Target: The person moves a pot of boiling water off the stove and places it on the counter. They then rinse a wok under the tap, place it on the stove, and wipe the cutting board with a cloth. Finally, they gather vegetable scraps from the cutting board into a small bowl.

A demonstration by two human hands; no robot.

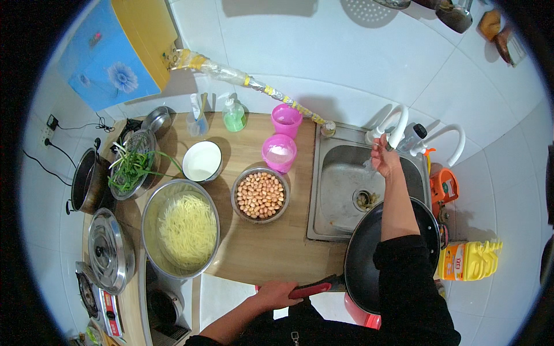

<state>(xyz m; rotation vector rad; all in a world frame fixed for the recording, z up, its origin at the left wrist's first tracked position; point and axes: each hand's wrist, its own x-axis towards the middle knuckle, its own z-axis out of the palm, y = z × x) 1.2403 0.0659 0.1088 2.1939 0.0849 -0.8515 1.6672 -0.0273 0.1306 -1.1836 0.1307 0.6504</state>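
Observation:
My left hand (pixel 277 296) grips the red and black handle of a black frying pan (pixel 365 259). The pan is tilted over the sink's front right corner, and my right forearm and black sleeve hide part of it. At the white faucet (pixel 400 123), my right hand (pixel 384 158) is palm up beneath the spout tip, with nothing visible in it. A clear blur like water shows beside its fingers; whether the hand touches the spout is unclear. Below it lies the stainless steel sink (pixel 335 181), with food scraps in its drain (pixel 365 200).
A bowl of peanuts (pixel 260 194), a large basin of pale shreds (pixel 188 229), a white bowl (pixel 202 161) and pink cups (pixel 279 151) stand on the wooden counter (pixel 264 246). Green onions (pixel 132 166) lie farther left. Yellow jugs (pixel 469 261) stand right of the pan.

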